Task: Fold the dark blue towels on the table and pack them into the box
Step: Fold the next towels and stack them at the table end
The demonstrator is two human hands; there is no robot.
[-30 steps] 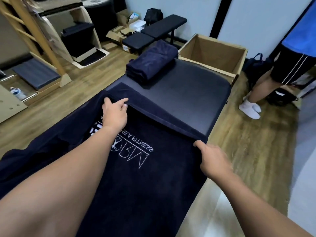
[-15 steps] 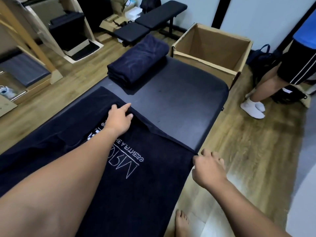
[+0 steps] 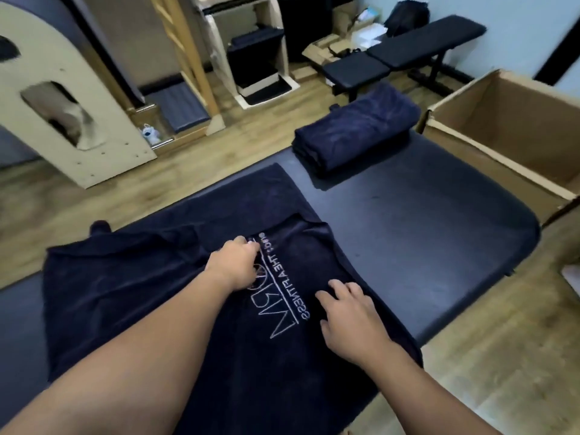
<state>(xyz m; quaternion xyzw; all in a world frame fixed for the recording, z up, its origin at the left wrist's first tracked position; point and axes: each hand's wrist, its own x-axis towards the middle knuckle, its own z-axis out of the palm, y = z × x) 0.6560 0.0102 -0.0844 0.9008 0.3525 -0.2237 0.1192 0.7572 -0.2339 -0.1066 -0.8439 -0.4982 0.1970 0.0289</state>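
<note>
Wood-floored gym room with a black padded table (image 3: pixel 423 246) filling the middle of the head view, an open brown cardboard box (image 3: pixel 514 136) at the upper right edge and a stack of already folded dark blue towels (image 3: pixel 354 133) at the table's far end. Lower centre, the spread dark blue towel with white logo lettering (image 3: pixel 141 293) has the left hand (image 3: pixel 235 265) pinching a fold by the logo, fingers curled, while the right hand (image 3: pixel 348 315) lies flat with fingers spread, pressing the cloth. My guess: the towel's lower right edge sits right at the table edge, so a hard tug could slide it off or skew the fold.
</note>
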